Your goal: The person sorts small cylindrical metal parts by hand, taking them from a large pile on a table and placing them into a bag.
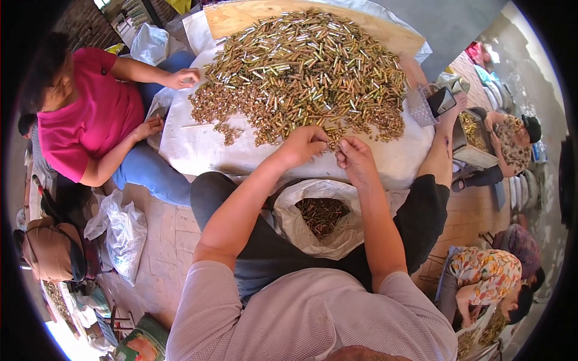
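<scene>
Pale shirt [361, 304] is sitting closest, left hand [303, 146] and right hand [356, 159] pinching narrow, can't tell on what. Brass-coloured tubes [313, 72] are lying just beyond on the worktop [186, 138], long axes pointing every which way, left hand hovering a bit nearer them.

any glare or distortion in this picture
Head view: black fisheye border at both sides, the wooden board bowed near the top; head view: bright glints on the pile of shiny pieces, washed-out light at lower left.
</scene>
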{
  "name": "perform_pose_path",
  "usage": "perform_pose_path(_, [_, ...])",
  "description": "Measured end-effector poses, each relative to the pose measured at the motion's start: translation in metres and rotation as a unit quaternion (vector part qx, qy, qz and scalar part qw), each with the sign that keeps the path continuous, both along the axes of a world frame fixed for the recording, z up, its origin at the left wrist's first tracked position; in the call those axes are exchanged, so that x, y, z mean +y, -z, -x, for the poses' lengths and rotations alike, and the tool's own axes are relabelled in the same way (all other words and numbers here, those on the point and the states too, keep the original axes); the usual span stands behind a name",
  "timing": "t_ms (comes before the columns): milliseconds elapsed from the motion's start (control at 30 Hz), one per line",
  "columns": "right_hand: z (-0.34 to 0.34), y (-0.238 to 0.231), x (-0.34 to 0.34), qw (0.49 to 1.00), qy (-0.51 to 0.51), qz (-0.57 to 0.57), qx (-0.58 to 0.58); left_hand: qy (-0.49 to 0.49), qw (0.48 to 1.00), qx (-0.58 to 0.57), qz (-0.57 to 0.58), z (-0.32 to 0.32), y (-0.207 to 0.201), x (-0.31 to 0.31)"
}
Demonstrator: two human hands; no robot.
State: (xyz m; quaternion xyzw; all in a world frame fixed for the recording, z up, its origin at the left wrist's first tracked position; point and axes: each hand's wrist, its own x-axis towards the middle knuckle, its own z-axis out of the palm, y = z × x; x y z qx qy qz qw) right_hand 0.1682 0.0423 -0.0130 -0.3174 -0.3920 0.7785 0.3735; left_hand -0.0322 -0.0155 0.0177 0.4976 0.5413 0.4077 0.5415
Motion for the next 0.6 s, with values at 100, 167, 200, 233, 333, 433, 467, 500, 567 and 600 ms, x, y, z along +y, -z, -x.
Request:
perform_pose_path(100, [0.0022, -0.0027, -0.0016, 1.000, -0.012, 0.003, 0.017, -0.003, 0.999, 0.000, -0.036, -0.0024, 0.0001, -0.0011])
perform_pose_path(167, [0.0011, -0.0024, -0.0009, 1.000, -0.012, 0.006, 0.022, -0.002, 0.999, -0.002, -0.038, -0.0035, -0.0003, -0.0004])
perform_pose_path(200, [0.0002, -0.0025, -0.0001, 1.000, -0.015, 0.004, 0.022, -0.002, 0.999, -0.004, -0.040, -0.0040, -0.0004, -0.0001])
perform_pose_path(233, [0.0009, -0.0038, -0.0003, 1.000, -0.019, 0.002, 0.023, -0.003, 0.999, -0.004, -0.040, -0.0033, 0.0011, 0.0002])
perform_pose_path(333, [0.0015, -0.0072, -0.0023, 1.000, -0.015, 0.004, 0.024, 0.006, 0.999, -0.015, -0.042, -0.0021, 0.0042, 0.0011])
perform_pose_path(433, [0.0011, -0.0070, -0.0019, 1.000, -0.014, -0.002, 0.013, 0.007, 0.999, -0.016, -0.044, -0.0030, 0.0044, 0.0013])
perform_pose_path(467, [0.0005, -0.0061, -0.0013, 1.000, -0.013, -0.002, 0.013, 0.004, 0.999, -0.017, -0.042, -0.0033, 0.0041, 0.0013])
perform_pose_path(500, [-0.0001, -0.0051, -0.0005, 1.000, -0.016, -0.011, 0.007, 0.001, 0.999, -0.018, -0.040, -0.0036, 0.0038, 0.0012])
perform_pose_path(567, [-0.0005, -0.0062, 0.0001, 1.000, -0.020, -0.020, 0.002, -0.003, 0.999, -0.026, -0.042, -0.0042, 0.0025, 0.0004])
perform_pose_path(600, [-0.0012, -0.0071, 0.0005, 0.999, -0.021, -0.028, -0.006, -0.007, 0.998, -0.034, -0.044, -0.0045, 0.0019, 0.0001])
